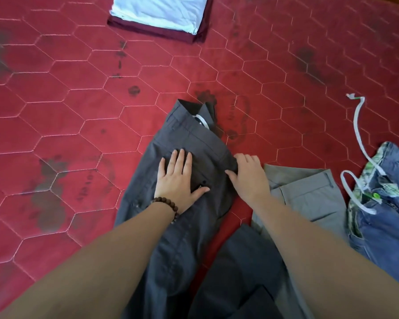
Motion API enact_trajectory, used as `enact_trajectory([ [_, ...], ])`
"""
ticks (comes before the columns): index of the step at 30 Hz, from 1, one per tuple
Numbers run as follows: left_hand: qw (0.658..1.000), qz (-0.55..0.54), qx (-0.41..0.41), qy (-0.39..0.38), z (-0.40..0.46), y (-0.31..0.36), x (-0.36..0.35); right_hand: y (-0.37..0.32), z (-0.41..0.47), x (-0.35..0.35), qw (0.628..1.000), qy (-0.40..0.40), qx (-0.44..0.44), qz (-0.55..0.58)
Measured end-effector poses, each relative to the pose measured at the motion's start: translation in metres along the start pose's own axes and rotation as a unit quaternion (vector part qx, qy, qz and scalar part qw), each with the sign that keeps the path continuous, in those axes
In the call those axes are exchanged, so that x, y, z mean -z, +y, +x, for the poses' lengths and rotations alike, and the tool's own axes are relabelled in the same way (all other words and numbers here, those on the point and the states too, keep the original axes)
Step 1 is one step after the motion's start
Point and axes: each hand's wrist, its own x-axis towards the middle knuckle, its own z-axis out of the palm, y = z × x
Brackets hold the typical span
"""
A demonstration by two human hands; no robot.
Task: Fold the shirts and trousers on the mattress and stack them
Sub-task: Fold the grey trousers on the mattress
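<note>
Grey trousers (189, 143) lie under the flat left hand (179, 178); right hand (248, 178) pinches their edge.

a home bedroom: quilted red mattress (78, 107), scattered household laundry

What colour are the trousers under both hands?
Dark grey trousers, in the head view.

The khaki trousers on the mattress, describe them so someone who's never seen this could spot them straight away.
On the red quilted mattress, look near the person's right hand. The khaki trousers lie just right of it, between the dark grey trousers and the blue jeans. They are the only pale, tan-grey pair.
</note>
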Motion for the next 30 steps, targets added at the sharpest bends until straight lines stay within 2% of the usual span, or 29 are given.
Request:
enact_trajectory([
  [7, 0.986, -0.093, -0.126, 0.053, -0.035, 0.020, 0.077, -0.044, -0.059, 0.060, 0.988, 0.082, 0.131, -0.009],
  [10, 0.974, -0.086, -0.204, 0.038, -0.059, 0.031, 0.133, -0.069, -0.096, 0.107, 0.980, 0.108, 0.166, 0.003],
  [13, 0.965, -0.128, -0.230, 0.010, -0.090, 0.038, 0.194, -0.096, -0.137, 0.159, 0.975, 0.128, 0.183, 0.014],
  [19, 0.966, -0.155, -0.208, 0.000, -0.159, 0.053, 0.306, -0.139, -0.207, 0.260, 0.974, 0.154, 0.156, 0.059],
  [22, 0.962, -0.157, -0.224, 0.016, -0.180, 0.064, 0.362, -0.156, -0.231, 0.309, 0.972, 0.172, 0.131, 0.095],
  [27, 0.931, -0.181, -0.309, 0.073, -0.194, 0.096, 0.470, -0.169, -0.267, 0.395, 0.963, 0.225, 0.076, 0.128],
  [30, 0.896, -0.191, -0.388, 0.100, -0.198, 0.119, 0.532, -0.166, -0.287, 0.446, 0.954, 0.262, 0.041, 0.143],
])
